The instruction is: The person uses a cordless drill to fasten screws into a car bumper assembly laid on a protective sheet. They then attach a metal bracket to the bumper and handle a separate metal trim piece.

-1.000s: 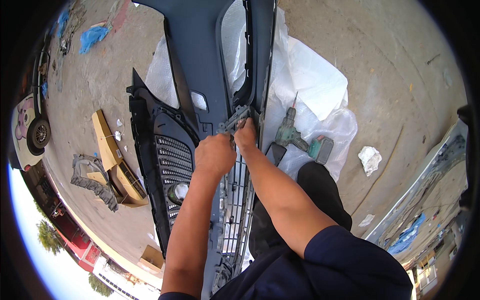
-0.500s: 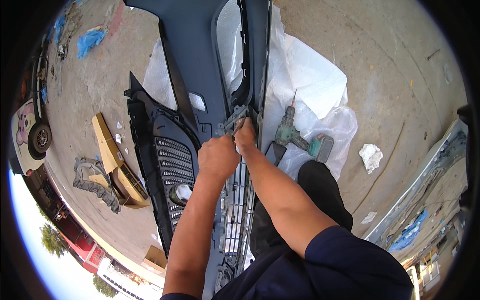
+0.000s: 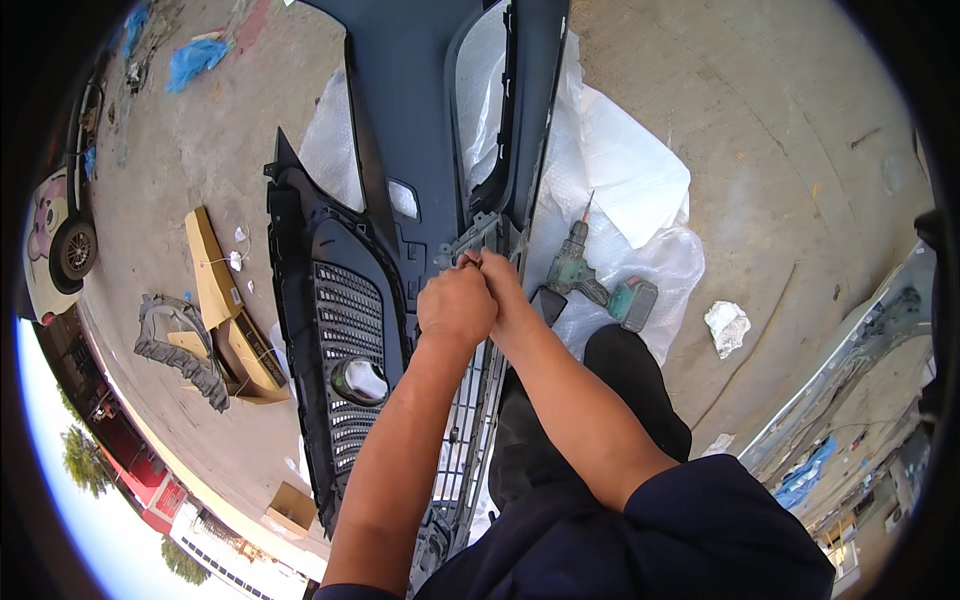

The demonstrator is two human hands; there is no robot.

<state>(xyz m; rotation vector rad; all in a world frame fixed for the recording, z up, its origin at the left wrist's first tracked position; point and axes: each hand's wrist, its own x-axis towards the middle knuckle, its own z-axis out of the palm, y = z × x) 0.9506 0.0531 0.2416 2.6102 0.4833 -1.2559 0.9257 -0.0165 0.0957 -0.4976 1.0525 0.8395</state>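
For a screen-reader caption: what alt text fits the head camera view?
Both hands, left hand and right hand, press together on a small grey bracket at the edge of a dark car bumper lying on concrete. A green cordless drill rests on white plastic sheeting beside it.

bumper [image 3: 400, 150]: top cut off | hands [image 3: 475, 300]: fingertips hide grey bracket [image 3: 472, 240] contact
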